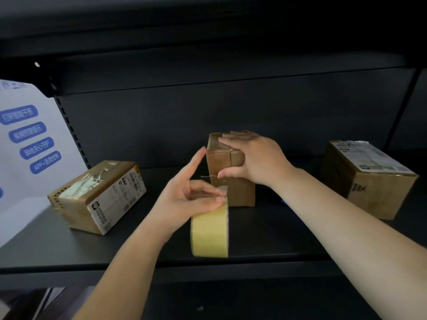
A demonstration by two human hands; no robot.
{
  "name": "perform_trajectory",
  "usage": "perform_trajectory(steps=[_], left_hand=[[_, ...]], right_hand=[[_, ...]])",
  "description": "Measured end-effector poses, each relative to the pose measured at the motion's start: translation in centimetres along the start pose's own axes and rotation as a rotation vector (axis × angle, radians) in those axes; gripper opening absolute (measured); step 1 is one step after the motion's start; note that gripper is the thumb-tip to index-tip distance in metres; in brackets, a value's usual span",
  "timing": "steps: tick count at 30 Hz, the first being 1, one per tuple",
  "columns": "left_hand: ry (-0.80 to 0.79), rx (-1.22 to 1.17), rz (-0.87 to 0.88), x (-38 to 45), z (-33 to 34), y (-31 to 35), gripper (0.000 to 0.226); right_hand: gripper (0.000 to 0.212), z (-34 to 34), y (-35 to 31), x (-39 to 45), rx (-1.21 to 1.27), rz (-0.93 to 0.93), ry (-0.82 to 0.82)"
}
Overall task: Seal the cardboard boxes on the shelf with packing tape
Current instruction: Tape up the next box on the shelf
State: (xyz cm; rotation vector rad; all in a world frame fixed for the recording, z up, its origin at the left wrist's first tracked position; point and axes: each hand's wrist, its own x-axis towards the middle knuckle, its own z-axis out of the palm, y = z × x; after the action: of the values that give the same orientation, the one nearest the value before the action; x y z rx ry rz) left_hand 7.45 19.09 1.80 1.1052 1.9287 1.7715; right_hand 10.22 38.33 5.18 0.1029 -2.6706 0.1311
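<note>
Right hand [254, 158]: lying over the top and front of the middle box [228, 172], fingers stretched flat across the top, thumb pressing against the front face; holding the box steady rather than gripping round it.

Left hand [184, 199]: pinching the top of the tape roll [209, 229] between thumb and the lower fingers, forefinger pointing straight up toward the box's top corner. A thin clear strip of tape appears to be running from the roll up to the box front by the right thumb; its exact edge is too faint to trace.

Tape roll: pale yellow, standing on edge on the shelf [69, 245], just in front of the middle box and touching the left hand.

Middle box: brown cardboard, standing upright at the shelf's centre, top flaps meeting in a seam.

Left box [97, 195]: lying tilted on the shelf, well apart from the hands, carrying clear tape on top and a white label on its near face.

Right box [367, 179]: lying on the shelf's right side, showing a white label on top.

White sign [30, 144]: standing beyond the shelf's left end, bearing blue rounded labels.
</note>
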Motion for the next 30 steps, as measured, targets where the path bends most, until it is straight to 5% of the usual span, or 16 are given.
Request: perform_trajectory(steps=[5, 10, 15, 18, 20, 22, 26, 30], left_hand=[[0.019, -0.037, 0.030, -0.9, -1.4, 0.3, 0.098], [0.054, -0.067, 0.043, -1.4, -2.5, 0.9, 0.106], [0.054, -0.045, 0.071, -1.4, -2.3, 1.0, 0.105], [0.038, 0.017, 0.090, -1.4, -1.7, 1.1, 0.099], [0.016, 0.108, 0.120, -1.6, -1.0, 1.1, 0.091], [0.031, 0.208, 0.144, -1.7, 0.0, 0.9, 0.078], [0.017, 0.335, 0.182, -1.7, 2.1, 0.6, 0.069], [0.051, 0.299, 0.193, -1.3, 3.2, 0.0, 0.065]], right_hand=[[0.067, -0.4, -1.4, 1.1, -0.058, -0.032, -0.063], [0.079, -0.3, -2.7, 2.3, -0.220, -0.110, -0.078], [0.086, -0.3, -1.7, 1.0, -0.063, -0.032, -0.123], [0.071, -1.4, -0.7, -1.9, 0.233, 0.067, 0.130], [0.056, -2.2, -0.1, -4.3, 0.187, 0.227, 0.365], [0.045, -2.3, 0.6, -6.9, -0.102, 0.430, 0.210], [0.048, -0.3, 1.2, -10.1, -0.307, 0.636, -0.464], [0.041, -0.4, 2.2, -10.7, -0.259, 0.582, -0.457]])
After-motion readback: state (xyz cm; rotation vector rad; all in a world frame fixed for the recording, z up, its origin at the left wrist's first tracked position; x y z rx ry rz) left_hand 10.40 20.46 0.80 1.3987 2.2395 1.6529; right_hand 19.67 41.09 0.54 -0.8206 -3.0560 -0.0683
